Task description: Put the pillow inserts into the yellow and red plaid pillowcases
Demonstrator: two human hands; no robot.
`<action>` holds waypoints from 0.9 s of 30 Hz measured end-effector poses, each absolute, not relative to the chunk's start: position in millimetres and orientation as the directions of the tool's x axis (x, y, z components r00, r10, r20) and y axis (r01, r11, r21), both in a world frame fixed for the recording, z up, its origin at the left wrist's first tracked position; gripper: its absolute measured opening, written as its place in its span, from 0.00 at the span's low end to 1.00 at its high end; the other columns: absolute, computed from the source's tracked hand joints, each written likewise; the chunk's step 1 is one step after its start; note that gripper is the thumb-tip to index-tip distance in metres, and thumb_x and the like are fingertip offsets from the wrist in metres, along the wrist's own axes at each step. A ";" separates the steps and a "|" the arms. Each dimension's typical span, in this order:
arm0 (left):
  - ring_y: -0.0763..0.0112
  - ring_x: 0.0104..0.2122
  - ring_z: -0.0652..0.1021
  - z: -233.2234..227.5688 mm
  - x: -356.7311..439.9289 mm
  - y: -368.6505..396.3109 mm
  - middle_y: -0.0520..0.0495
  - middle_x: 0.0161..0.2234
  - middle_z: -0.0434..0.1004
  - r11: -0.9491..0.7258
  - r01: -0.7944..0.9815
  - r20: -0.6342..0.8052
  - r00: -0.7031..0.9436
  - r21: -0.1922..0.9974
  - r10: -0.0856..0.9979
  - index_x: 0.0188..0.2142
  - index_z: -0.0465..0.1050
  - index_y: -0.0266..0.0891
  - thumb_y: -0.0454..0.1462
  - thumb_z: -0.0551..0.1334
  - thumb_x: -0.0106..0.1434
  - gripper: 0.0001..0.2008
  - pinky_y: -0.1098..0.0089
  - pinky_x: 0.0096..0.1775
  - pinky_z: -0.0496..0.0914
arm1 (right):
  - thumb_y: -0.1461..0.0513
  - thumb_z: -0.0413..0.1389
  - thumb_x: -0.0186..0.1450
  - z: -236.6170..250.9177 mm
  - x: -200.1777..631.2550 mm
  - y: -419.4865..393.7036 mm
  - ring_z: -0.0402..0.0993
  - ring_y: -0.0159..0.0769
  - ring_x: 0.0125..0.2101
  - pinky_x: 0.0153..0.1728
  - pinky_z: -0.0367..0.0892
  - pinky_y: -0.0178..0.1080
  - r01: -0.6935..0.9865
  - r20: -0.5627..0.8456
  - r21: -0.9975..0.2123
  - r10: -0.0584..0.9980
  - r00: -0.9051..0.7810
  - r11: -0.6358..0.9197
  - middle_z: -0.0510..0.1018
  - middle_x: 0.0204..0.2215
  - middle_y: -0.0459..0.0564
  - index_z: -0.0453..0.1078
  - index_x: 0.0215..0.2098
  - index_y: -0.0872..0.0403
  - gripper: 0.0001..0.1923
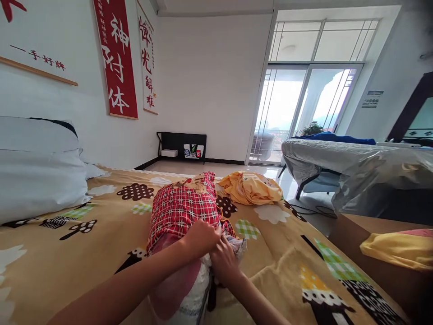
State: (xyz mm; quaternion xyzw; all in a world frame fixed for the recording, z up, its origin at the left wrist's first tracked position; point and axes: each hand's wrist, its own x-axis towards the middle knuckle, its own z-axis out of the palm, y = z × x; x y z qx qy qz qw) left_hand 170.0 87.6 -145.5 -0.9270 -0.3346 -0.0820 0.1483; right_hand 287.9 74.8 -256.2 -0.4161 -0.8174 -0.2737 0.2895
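Left hand (199,237) and right hand (223,259) touching, both pinching near edge of red plaid garment (182,207) on bed (101,243). Cloth likely soft, light, floppy; best gripped at hem. Yellow garment (252,187) beyond hands.

Daylight floods in through the tall balcony doors (304,113) at the far right, and the glass is blown out to near white. The room is bright and evenly lit, with soft shadows on the bed (101,225). Wide-angle distortion bends the walls and stretches the edges. The forearms at the bottom look slightly soft, perhaps from motion. The floor (270,174) shows a pale glare.
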 end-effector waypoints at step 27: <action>0.70 0.20 0.68 -224.5 50.7 81.0 0.51 0.18 0.66 -0.746 0.634 0.796 0.551 -0.205 0.250 0.23 0.56 0.42 0.30 0.46 0.68 0.17 0.70 0.25 0.58 | 0.64 0.48 0.71 -228.4 254.0 94.9 0.71 0.37 0.35 0.43 0.62 0.43 0.580 0.732 0.387 0.144 -0.666 0.717 0.77 0.32 0.48 0.70 0.36 0.53 0.10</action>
